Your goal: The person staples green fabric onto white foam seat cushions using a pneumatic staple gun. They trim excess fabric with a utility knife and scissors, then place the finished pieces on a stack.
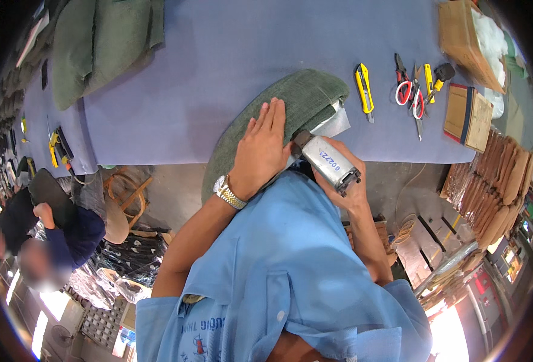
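A curved, dark green fabric-covered cushion lies across the front edge of the table, its near part against my blue shirt. My left hand presses on its top with fingers stretched out flat; a watch is on that wrist. In my right hand is a silver pneumatic staple gun, its dark nose against the cushion's inner edge beside my left thumb. A pale sheet shows under the fabric edge there. The right fingers are mostly hidden behind the tool.
On the blue-grey table, a yellow utility knife, red-handled scissors and pliers lie to the right. Beyond them are a small box and a carton. Green fabric pieces lie far left; a co-worker sits left.
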`<state>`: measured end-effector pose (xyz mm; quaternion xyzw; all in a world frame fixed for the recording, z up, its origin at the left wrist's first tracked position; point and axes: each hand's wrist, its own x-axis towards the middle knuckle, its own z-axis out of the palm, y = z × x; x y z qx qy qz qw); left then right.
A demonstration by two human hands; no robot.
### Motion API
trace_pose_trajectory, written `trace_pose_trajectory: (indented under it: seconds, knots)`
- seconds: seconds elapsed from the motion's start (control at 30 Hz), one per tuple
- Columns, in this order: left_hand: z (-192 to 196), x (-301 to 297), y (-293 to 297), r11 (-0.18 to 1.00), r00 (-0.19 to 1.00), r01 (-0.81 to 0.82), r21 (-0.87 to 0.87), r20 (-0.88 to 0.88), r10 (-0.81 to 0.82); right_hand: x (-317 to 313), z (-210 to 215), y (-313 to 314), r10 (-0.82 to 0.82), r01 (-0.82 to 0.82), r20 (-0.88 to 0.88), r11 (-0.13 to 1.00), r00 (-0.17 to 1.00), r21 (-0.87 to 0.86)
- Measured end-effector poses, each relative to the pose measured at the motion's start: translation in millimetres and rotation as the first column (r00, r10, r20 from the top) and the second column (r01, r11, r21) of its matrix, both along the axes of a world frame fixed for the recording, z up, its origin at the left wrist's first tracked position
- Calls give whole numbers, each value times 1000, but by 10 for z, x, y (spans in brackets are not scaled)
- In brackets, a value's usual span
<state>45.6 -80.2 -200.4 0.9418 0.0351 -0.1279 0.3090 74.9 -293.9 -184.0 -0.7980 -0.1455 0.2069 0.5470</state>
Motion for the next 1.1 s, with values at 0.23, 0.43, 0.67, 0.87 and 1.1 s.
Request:
trace_pose_trajectory:
  seconds: [0.23,0.43,0.67,0.87,1.1]
  knots:
    - [34,42,13,1000,999,-10,15,-33,10,-39,29,139,-49,48,-20,999,999,-20]
    - [51,44,40,1000,1000,8,8,-13,-8,-81,23,91,-18,19,75,1000,997,-9]
    - [33,30,-31,1000,1000,-13,29,-8,13,-49,132,139,28,-28,-6,998,1000,-55]
    - [-25,28,2,999,999,-33,16,-5,34,-55,76,189,5,-4,-99,1000,995,12]
    - [-215,89,674,742,986,-12,-671,-131,-103,-103,-14,188,1,-3,64,1000,998,23]
